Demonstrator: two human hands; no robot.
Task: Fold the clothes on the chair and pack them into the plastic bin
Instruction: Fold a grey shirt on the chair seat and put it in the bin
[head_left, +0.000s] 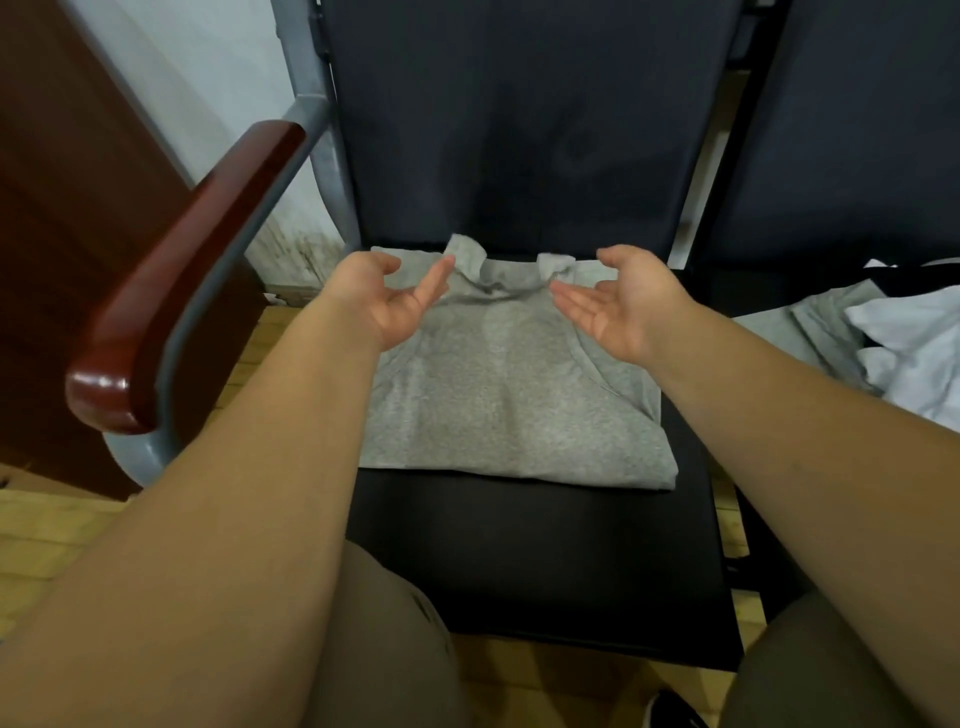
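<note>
So we've got the grey top (511, 395) folded flat on the chair seat (545, 561), both hands ( (397, 306), (615, 306)) hovering over its far edge with fingers loosely spread, holding nothing, more clothes (883, 338) piled right, and the bin's not visible, so packing's probably still ahead.

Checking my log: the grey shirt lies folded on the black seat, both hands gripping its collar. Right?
No. The grey shirt lies folded on the black seat, but the head view shows the left hand and right hand open, gripping nothing.
</note>
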